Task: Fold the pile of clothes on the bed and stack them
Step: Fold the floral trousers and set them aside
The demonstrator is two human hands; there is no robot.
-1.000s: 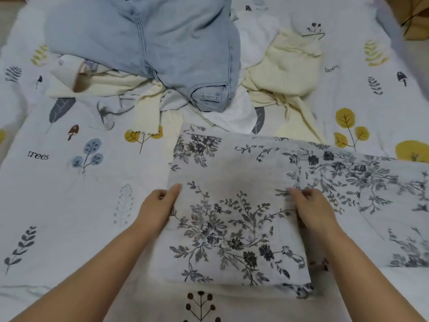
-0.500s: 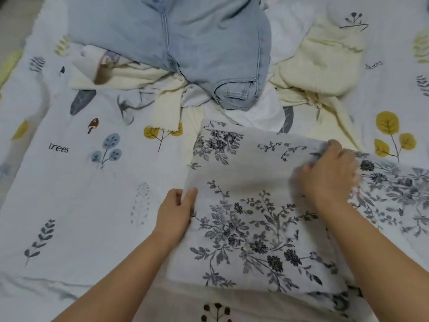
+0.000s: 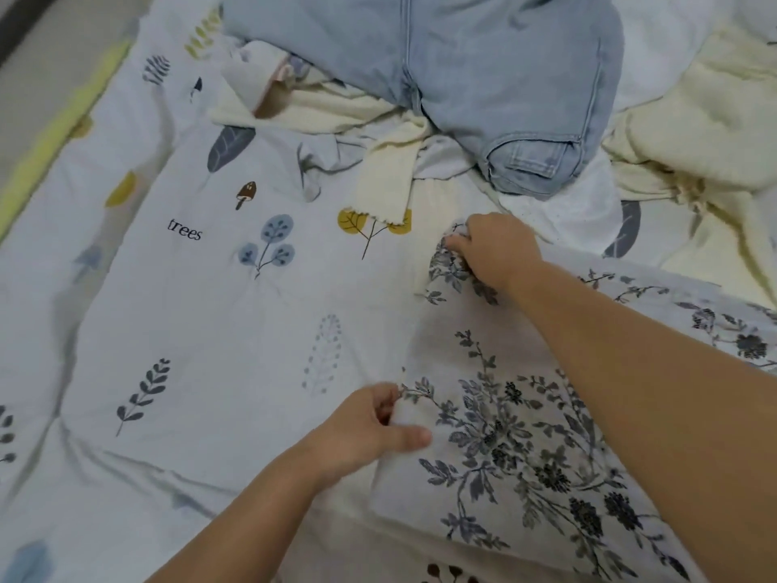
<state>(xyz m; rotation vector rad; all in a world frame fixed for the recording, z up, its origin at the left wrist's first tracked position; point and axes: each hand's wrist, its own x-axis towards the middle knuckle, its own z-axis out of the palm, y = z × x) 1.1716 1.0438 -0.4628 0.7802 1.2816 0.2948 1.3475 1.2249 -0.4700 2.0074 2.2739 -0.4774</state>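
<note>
Left hand: pinches the floral cloth at its near-left edge, anchoring it.
Right hand: grips the far-left corner, probably squaring the fold.
Jeans: unfolded beyond the cloth.

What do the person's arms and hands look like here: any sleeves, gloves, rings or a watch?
Both forearms are bare as far as the frame shows, with no sleeve edge in view. The left hand and right hand wear no gloves. No watch, bracelet or band shows at either wrist, and no ring is visible on the fingers that can be seen, though some are tucked into fabric.
</note>
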